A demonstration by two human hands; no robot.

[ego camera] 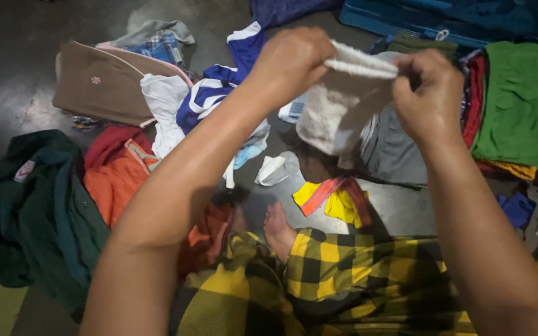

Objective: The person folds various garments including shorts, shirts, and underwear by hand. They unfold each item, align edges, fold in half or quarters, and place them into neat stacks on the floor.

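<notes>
Both hands hold up a white cloth (344, 102) at twelve o'clock above the floor (400, 208). The left hand (291, 59) and right hand (431, 99) pinch its top edge with their fingers. A green shirt (518, 99) lies at two o'clock, a brown garment (104, 84) at ten.

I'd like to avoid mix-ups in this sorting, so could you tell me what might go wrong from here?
The white cloth is pinched only along its top edge by the left hand and right hand; it could slip and drop among the loose clothes below, such as the grey garment, and get lost in the clutter.
</notes>
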